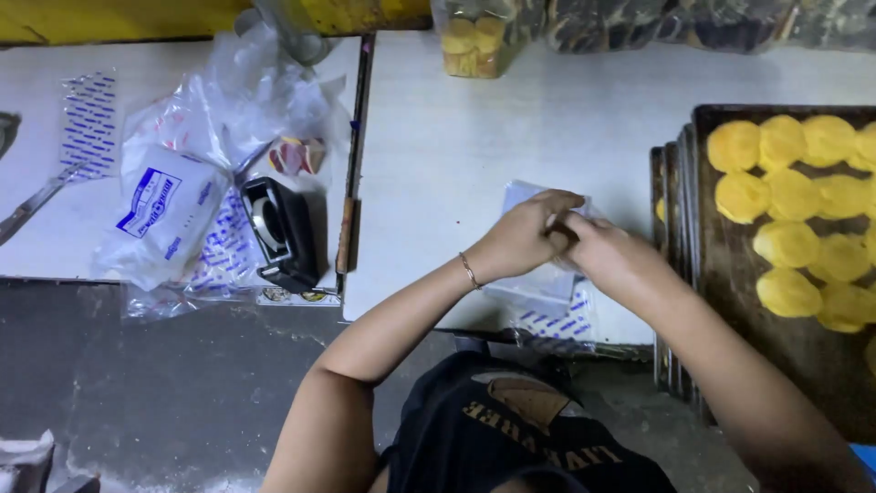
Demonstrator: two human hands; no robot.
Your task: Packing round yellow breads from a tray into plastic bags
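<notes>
My left hand (522, 236) and my right hand (604, 248) meet over the white table (474, 137), fingers pressed together on a clear plastic bag (538, 278) with blue print. The bag lies flat under both hands, part of it hidden by them. A thin bracelet circles my left wrist. To the right stands a dark baking tray (730, 265) holding several round yellow cookies (787, 244).
A black tape dispenser (281, 233) sits left of the table gap, beside a heap of printed plastic bags (173, 205). A packed bag of yellow cookies (474, 41) stands at the back. More trays are stacked under the dark one. Tongs (36, 196) lie far left.
</notes>
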